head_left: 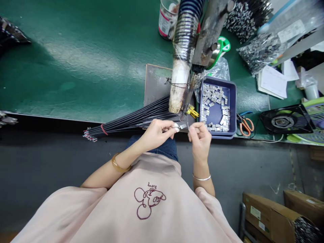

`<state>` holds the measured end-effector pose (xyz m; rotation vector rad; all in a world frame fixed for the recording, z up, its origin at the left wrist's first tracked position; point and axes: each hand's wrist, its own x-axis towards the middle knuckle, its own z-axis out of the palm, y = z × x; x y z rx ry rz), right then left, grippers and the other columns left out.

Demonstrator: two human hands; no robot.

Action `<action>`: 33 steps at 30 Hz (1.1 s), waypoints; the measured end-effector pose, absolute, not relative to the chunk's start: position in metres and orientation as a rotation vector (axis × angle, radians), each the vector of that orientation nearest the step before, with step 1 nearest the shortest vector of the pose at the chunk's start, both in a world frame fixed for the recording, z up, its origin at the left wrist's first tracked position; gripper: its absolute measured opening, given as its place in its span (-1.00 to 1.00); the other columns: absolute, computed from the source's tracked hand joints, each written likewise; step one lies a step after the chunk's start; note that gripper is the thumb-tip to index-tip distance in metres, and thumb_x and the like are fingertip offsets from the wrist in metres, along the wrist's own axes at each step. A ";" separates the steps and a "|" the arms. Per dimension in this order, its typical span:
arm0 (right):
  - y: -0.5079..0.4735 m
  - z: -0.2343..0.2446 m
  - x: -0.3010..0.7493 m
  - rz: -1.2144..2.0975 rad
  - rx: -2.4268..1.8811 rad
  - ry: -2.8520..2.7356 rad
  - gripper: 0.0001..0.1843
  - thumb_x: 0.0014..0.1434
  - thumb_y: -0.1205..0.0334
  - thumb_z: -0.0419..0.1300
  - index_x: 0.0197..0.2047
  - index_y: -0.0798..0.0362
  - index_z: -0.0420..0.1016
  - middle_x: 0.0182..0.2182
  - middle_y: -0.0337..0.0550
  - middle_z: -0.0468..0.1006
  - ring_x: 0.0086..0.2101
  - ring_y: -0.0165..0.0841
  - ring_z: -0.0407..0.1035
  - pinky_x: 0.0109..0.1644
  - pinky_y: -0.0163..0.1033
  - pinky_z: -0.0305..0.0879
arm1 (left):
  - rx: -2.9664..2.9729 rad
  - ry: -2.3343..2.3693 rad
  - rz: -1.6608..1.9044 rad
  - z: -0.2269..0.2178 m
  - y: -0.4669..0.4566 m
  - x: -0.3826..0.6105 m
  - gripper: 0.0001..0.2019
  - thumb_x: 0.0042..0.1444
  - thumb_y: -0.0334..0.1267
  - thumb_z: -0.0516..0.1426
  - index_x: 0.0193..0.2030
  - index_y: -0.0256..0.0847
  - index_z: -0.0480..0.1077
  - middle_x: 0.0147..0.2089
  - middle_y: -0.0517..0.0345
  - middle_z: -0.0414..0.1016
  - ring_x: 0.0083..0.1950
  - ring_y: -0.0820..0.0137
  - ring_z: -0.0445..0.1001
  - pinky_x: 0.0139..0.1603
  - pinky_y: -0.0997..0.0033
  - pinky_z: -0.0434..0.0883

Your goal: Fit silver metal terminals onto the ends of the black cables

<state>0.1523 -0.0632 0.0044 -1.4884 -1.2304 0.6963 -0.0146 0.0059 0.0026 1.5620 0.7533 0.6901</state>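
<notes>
My left hand (162, 131) is closed in a pinch, with a small silvery metal connector (182, 126) sticking out past the fingertips. Close by on the right, my right hand (200, 136) pinches a thin, pale wire that looks like solder wire (188, 124). Between and just above both hands, a soldering iron (186, 101) points downward from a metal holder. A bundle of black cables (131, 118), tied with a red band, lies beside my left hand. Right of the iron, a blue tray (233, 101) holds many small metal connectors (215, 96).
A ribbed fume hose (181, 64) hangs over the work spot. Yellow clip-like pieces (192, 111) lie near the tray. Orange-handled pliers (246, 126) and a black fan (287, 121) are farther right. A green spool (224, 44) and a jar (165, 22) stand behind.
</notes>
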 end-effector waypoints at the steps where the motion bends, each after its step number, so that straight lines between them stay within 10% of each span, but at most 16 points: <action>1: -0.064 0.005 0.154 0.611 -1.464 -1.187 -0.82 0.32 0.10 0.13 -0.25 0.02 0.34 -0.66 -0.48 0.21 -0.66 -0.56 0.16 -0.59 -0.44 0.10 | 1.540 0.752 0.675 0.003 0.006 -0.015 -0.70 0.21 -0.30 0.11 -0.54 -0.32 0.40 -0.55 0.21 0.39 -0.50 0.55 0.26 -0.42 0.54 0.20; 8: -0.071 0.004 0.153 0.186 -1.498 -1.355 -0.83 0.32 0.34 0.13 -0.03 -0.04 0.38 -0.21 -0.23 0.68 -0.40 -0.44 0.60 -0.28 -0.31 0.53 | 1.324 0.758 0.739 -0.004 0.008 -0.009 -0.78 0.19 -0.22 0.16 -0.41 -0.32 0.47 -0.52 0.23 0.33 -0.51 0.55 0.24 -0.47 0.55 0.17; 14: -0.059 -0.004 0.146 0.067 -1.456 -1.602 -0.92 0.23 0.39 0.22 -0.24 0.01 0.46 -0.07 -0.09 0.68 -0.10 -0.32 0.61 -0.08 -0.24 0.58 | 1.252 0.819 0.817 -0.002 0.009 -0.002 -0.83 0.09 -0.25 0.24 -0.45 -0.29 0.50 -0.48 0.16 0.44 -0.45 0.47 0.37 -0.45 0.52 0.28; 33: -0.057 0.008 0.151 0.189 -1.441 -1.670 -0.88 0.18 0.42 0.23 -0.30 0.00 0.41 0.00 -0.07 0.65 -0.18 -0.30 0.63 -0.06 -0.16 0.60 | 1.277 0.866 0.802 0.002 0.009 -0.001 -0.87 0.07 -0.31 0.21 -0.44 -0.31 0.50 -0.59 0.33 0.09 -0.55 0.59 0.00 -0.53 0.51 -0.02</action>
